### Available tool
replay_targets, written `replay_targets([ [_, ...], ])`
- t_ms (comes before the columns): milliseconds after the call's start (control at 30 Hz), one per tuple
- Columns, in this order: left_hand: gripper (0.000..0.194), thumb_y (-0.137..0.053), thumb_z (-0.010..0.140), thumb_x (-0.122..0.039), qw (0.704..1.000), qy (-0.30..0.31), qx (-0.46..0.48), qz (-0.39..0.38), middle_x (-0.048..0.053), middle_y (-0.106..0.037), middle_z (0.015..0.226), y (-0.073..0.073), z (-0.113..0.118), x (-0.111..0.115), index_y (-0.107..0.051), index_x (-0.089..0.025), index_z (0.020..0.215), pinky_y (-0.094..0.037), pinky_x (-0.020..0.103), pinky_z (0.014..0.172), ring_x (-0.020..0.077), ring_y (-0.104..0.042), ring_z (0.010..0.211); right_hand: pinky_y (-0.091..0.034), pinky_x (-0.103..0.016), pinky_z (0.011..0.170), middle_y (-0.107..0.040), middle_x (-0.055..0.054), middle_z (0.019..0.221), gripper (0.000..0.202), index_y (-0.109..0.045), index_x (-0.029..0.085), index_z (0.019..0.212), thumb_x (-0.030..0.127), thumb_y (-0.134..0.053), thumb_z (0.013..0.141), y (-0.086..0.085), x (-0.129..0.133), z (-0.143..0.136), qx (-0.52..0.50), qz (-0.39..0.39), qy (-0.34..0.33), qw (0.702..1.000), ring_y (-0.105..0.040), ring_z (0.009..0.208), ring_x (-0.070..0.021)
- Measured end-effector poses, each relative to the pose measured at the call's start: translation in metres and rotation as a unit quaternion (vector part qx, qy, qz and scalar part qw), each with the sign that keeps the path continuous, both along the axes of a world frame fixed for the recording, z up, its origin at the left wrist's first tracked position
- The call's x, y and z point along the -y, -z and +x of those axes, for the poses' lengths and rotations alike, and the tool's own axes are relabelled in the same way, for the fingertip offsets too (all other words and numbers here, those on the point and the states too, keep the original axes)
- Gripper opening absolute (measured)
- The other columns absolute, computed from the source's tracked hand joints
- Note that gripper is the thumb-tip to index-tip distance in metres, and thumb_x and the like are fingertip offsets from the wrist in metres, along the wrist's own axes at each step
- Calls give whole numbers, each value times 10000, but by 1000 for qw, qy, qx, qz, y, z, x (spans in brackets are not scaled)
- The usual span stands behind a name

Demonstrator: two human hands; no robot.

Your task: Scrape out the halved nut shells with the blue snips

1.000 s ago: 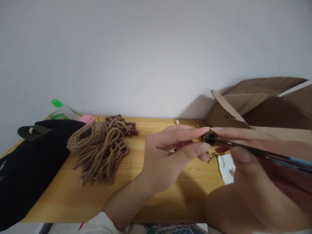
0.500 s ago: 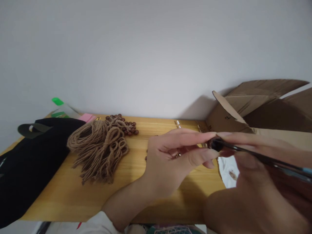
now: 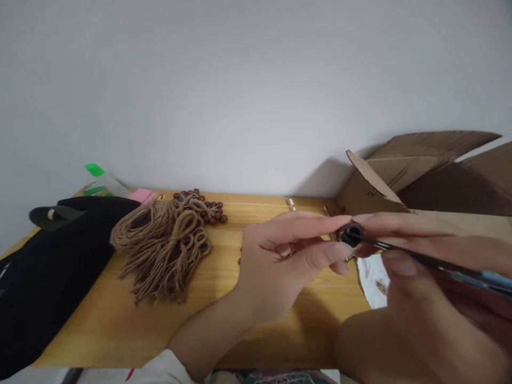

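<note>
Between its thumb and forefinger, my left hand [image 3: 280, 261] pinches a dark round bead [image 3: 351, 234]. My right hand [image 3: 432, 288] is closed around slim dark tweezers [image 3: 432, 261] with a bluish patch near the back end. The tweezers' tips reach the bead's near side; whether they are inside its hole I cannot make out. Fingertips of both hands meet just above the bead. Bits of brown cord or small beads show partly behind my left hand.
On the wooden table [image 3: 120, 330], a bundle of brown cords [image 3: 160, 250] lies left, with brown beads [image 3: 216, 212] behind. A black bag [image 3: 68, 256] sits far left near pink paper [image 3: 143, 195]. An open cardboard box [image 3: 364, 186] and white paper [image 3: 372, 277] are right.
The bead has turned so more of its dark round face shows. The tweezers have drawn slightly back and tilted, and the right thumb has shifted a little left.
</note>
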State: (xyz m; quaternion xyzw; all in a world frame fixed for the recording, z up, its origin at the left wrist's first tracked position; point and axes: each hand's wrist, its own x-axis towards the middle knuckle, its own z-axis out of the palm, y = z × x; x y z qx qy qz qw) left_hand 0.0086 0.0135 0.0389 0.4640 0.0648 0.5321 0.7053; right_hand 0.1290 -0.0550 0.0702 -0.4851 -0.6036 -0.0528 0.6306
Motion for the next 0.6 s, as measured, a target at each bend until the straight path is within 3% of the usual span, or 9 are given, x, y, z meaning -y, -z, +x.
replay_targets([
  [167,261,-813,777,-113,1000,7,-4,-6,-16,-782,831,2,0,-1,-838,-322,932,-575,131,528,69,-711,568,-637,-182,761,-773,32,875,153,-723,205,757,59,-687,783,-2,-1,-1,8,-1,5,1000,-743,840,-101],
  [400,234,-803,804,-127,1000,-20,-7,6,-5,-785,870,7,0,0,-838,-299,958,-564,98,540,48,-710,589,-622,-221,842,-755,18,986,263,-682,201,905,-23,-688,768,16,-4,-10,41,51,-16,998,-724,955,-123],
  [500,257,-798,810,-120,999,-39,-21,7,2,-794,891,12,0,-3,-836,-323,962,-548,96,511,51,-705,584,-603,-213,852,-749,10,1029,247,-691,218,957,14,-649,826,21,-4,-19,-27,56,56,997,-723,951,-113],
  [600,234,-820,793,-149,998,-55,-29,-6,10,-803,893,15,0,-7,-837,-334,935,-580,147,515,68,-693,553,-590,-178,867,-753,36,1042,199,-703,248,957,83,-657,857,22,-6,-24,-10,3,67,998,-721,959,-87],
])
